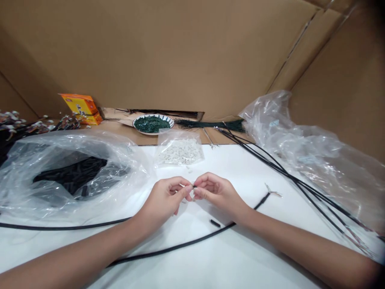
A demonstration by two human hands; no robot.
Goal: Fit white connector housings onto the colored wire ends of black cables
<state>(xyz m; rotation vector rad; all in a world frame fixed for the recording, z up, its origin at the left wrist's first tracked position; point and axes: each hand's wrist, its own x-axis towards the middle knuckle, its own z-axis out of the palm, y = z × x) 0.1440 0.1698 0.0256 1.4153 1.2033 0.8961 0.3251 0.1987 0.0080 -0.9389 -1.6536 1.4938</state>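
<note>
My left hand point(173, 194) and my right hand point(215, 190) meet tip to tip over the white table. Thumbs and fingers of both are pinched together around something small, dark and pale, mostly hidden by the fingertips. Just below my right hand lies a short black tube piece point(215, 223). A black cable point(180, 244) curves beneath my right forearm, its stripped wire ends point(272, 193) fanning out on the far side. Another black cable point(66, 227) runs in from the left edge to my left wrist; where it ends is hidden.
Behind my hands lies a clear bag of small white pieces point(180, 151). An open plastic bag point(120, 148) holds black tubes at left. Farther back are a plate point(172, 120) of green bits, green ties point(207, 124) and an orange-yellow box point(81, 108). Black cables point(279, 168) and plastic point(319, 148) lie right.
</note>
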